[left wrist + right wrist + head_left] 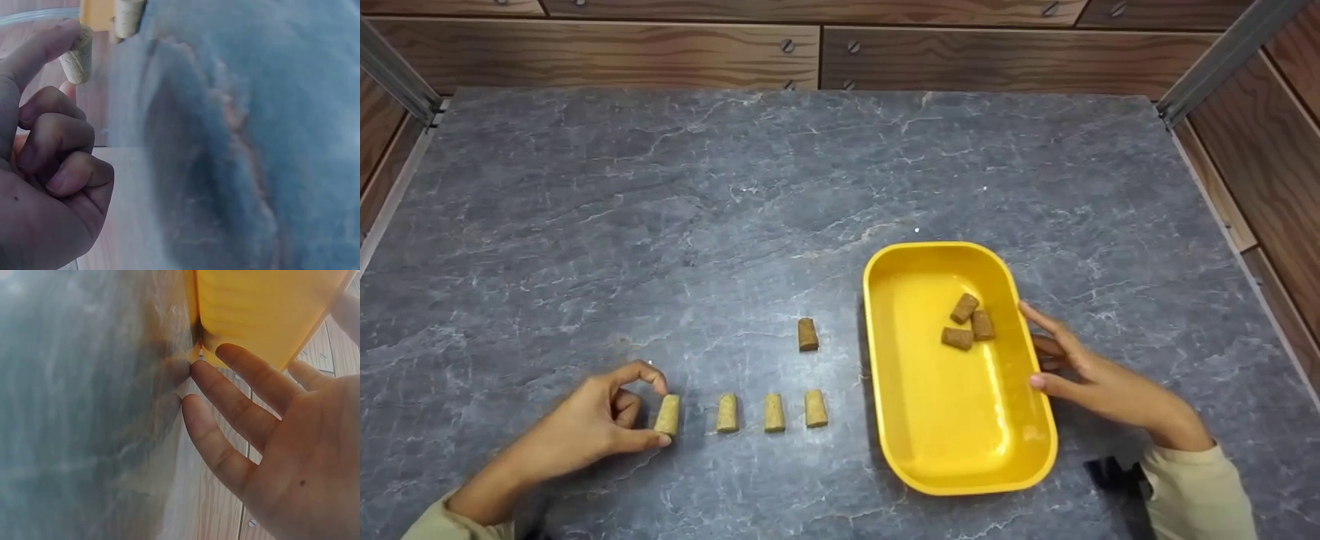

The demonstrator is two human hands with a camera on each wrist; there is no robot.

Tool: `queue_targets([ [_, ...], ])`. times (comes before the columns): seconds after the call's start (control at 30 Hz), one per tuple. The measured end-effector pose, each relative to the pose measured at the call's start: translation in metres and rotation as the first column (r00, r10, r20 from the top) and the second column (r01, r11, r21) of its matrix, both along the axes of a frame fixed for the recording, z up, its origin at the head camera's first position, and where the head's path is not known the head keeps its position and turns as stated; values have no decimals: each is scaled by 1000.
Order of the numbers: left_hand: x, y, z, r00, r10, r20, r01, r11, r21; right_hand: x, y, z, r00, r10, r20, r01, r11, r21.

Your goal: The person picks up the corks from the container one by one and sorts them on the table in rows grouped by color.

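The left hand [596,420], at 8 o'clock, pinches a pale tan tapered cork [669,415]; three matching tan corks [773,412] extend toward 3 o'clock. A dark-brown tapered cork [808,334] sits at the last one's 12 o'clock. The right hand [1091,375], at 4 o'clock, touches a yellow round-cornered plastic tub [930,420] holding three brown corks [958,338].

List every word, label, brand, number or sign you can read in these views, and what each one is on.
None can be read in any view.
Yellow tub: no lettering on the sides that show.
Pale corks and brown corks: no print visible; too small to rule out fine marks.
Marbled tabletop: only veining.
Wood-patterned panels: only grain and slotted screw heads.
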State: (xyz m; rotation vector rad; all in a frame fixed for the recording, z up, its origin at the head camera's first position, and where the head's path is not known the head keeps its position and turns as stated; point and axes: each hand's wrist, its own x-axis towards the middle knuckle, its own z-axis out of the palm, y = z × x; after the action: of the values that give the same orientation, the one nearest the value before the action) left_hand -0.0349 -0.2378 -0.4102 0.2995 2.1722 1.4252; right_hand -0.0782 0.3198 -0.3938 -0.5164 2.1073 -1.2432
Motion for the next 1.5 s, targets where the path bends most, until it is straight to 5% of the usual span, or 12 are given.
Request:
queue_targets([
  [0.6,-1,13,-12,997,46,59,-36,986,-164,1,0,3,1000,-4,23,4,1000,8],
  [1.0,-1,13,-6,1000,-1,27,7,975,-221,1,0,2,999,14,30,-13,999,-32],
  [1.2,-6,11,13,998,-45,-39,38,985,-168,1,0,1,999,11,36,-9,999,-42],
  [1.5,-26,23,66,972,-15,-235,-7,995,-95,0,-1,1,1000,2,18,-1,1000,-28],
])
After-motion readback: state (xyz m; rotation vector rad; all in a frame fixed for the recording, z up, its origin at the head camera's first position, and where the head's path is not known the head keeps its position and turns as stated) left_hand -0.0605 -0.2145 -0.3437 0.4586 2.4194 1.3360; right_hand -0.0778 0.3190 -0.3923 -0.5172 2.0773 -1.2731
